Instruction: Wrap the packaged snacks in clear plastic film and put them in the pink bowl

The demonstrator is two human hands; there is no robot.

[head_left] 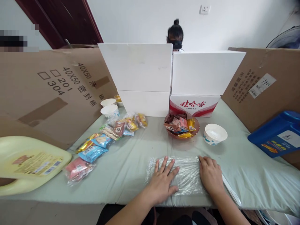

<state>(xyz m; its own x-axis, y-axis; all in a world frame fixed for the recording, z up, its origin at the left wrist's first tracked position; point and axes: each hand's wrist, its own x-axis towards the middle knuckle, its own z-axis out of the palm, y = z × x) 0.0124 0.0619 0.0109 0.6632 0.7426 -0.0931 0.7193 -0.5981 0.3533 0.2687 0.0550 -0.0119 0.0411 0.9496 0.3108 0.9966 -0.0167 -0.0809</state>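
A clear, wrinkled plastic bag (pixel 187 175) lies flat on the cloth-covered table in front of me. My left hand (pixel 162 182) rests palm down on its left part, fingers spread. At the bag's right edge is my right hand (pixel 211 172), its fingers bent and held together over the upper corner; the fingertips are partly hidden. A long white plastic piece (pixel 232 190) lies beside my right wrist, partly covered by it. Beyond the hands stand a pinkish glass bowl (pixel 171 135) with wrapped snacks (pixel 180 123) and a white paper bowl (pixel 215 132).
Several bagged snacks (pixel 103 140) run along the left, near paper bowls (pixel 110 111). A pale yellow jug (pixel 35 165) and a blue bottle (pixel 276 134) lie at the sides. White boxes (pixel 140 68) and brown cardboard (pixel 70 93) wall the table; a person (pixel 175 34) is behind.
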